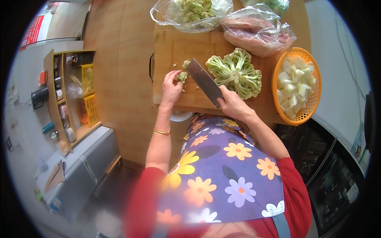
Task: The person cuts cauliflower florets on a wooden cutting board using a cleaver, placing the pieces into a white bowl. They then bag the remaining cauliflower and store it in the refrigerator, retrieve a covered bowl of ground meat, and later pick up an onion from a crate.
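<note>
My left hand (171, 88) pinches a small cauliflower floret (181, 77) over the left part of a wooden cutting board (175, 44). In my right hand (233, 102) is the handle end of a cleaver (204, 81), its broad blade slanting up and left across the board. Just right of the blade lies a large cauliflower head (236, 73), stem side up, with its branches spread. Another small floret (186, 64) rests near the blade's far tip, and a few crumbs are scattered around it.
An orange plastic basket (275, 98) of white cut chunks stands to the right. Behind the board are a clear bag of florets (193, 13) and a plastic bag of raw meat (256, 32). A white bowl (181, 116) shows partly below the board's near edge.
</note>
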### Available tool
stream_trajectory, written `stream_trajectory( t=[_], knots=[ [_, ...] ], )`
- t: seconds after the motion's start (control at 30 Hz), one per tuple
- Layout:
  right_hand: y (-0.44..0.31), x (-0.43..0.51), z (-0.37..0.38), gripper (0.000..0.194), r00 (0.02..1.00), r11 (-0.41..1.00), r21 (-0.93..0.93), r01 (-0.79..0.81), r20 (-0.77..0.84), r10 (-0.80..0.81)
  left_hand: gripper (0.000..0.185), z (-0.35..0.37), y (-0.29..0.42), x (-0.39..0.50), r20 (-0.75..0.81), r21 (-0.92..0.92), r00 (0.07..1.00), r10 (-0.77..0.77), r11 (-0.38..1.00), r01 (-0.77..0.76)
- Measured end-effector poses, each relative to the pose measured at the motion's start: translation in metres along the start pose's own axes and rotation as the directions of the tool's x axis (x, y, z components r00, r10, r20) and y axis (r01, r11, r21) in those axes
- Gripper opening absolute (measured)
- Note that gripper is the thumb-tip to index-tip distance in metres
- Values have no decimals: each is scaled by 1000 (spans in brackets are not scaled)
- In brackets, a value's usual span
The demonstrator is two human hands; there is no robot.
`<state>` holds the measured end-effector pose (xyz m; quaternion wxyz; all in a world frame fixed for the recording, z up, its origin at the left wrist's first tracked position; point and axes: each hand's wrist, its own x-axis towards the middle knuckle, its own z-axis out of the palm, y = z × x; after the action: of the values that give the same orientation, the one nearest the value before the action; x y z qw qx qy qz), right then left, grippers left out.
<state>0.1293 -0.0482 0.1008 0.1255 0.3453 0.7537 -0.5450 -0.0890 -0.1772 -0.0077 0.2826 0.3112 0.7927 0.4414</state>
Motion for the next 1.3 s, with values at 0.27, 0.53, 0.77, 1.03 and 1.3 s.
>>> stream_trajectory(
  t=[0.27,0.53,0.77,1.03,1.3],
  knots=[
    [-1,-1,12,20,997,992,-95,78,-8,-79,26,19,-6,-7,-106,-350,969,-225,920,175],
    [-6,4,17,22,999,995,-101,-5,42,9,17,26,-1,-17,-209,-159,977,-53,987,19],
    [-11,24,29,21,999,993,-119,-16,49,22,14,21,0,-18,-190,-66,982,-9,998,-4],
    [-11,28,28,21,997,994,-99,44,-64,-51,19,8,-9,-15,-227,-389,939,-257,908,155],
    [-5,-6,-20,35,981,911,403,-90,-123,151,51,44,14,15,-42,557,892,449,752,-352]
  ],
)
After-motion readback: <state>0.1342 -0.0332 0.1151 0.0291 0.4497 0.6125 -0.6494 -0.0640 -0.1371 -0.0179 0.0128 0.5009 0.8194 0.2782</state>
